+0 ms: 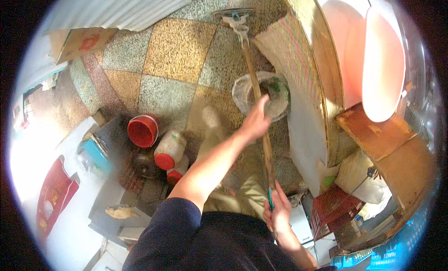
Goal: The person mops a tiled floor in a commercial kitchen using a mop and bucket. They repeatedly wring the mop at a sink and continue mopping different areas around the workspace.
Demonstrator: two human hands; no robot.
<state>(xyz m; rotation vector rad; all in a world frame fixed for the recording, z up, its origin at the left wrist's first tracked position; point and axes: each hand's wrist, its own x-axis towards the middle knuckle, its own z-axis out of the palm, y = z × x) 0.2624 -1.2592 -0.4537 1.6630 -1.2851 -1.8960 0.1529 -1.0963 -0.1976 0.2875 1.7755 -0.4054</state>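
A long wooden handle (249, 59) runs from near my body to the far floor. My left hand (257, 118) grips its middle, slightly blurred. My right hand (278, 208) is closed around its near end, where a bit of teal (271, 198) shows. At the far end, a plastic clamp (239, 26) joins the handle to a wide, flat mop or squeegee head (232, 14), which appears to be on the speckled tile floor (180, 49). The handle passes over a bin lined with a translucent bag (241, 92); green and dark scraps seem to be inside.
A red bucket (142, 131) and jars with red lids (170, 148) stand at left. A cardboard box (84, 43) lies farther off. A patterned sheet (290, 50) leans along the wooden furniture (327, 54) at right. A dark red plastic crate (332, 208) is near my right arm.
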